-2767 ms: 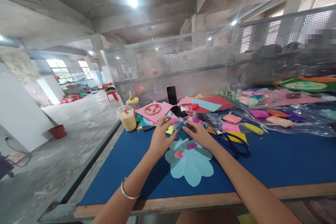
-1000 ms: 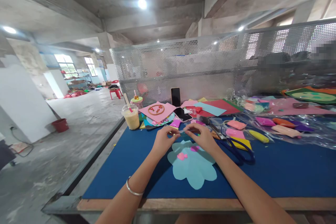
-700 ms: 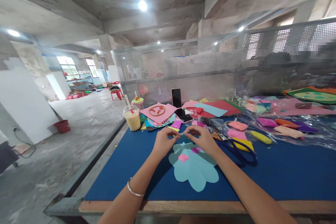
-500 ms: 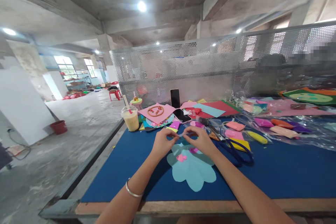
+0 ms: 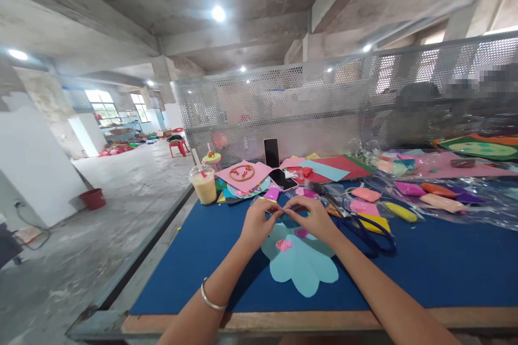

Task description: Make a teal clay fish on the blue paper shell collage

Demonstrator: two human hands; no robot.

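Observation:
My left hand and my right hand meet fingertip to fingertip above the back part of a light blue, flower-shaped paper. Both are closed in a pinch, thumb against forefinger. Whatever lies between the fingertips is too small and covered to make out. On the paper sits a pink fish-shaped piece, and a magenta piece lies to its right, close to my right hand. My hands hide the paper's back edge. A silver bangle circles my left wrist.
Dark-handled scissors lie right of my right hand, among packets of coloured clay. A lidded drink cup stands at the table's left edge. Behind my hands are pink paper with a brown ring, two phones and a perforated metal screen.
My fingertips have closed together; a small pale bit that showed between them is now hidden. The whole view has shifted slightly, so the table appears a little further right.

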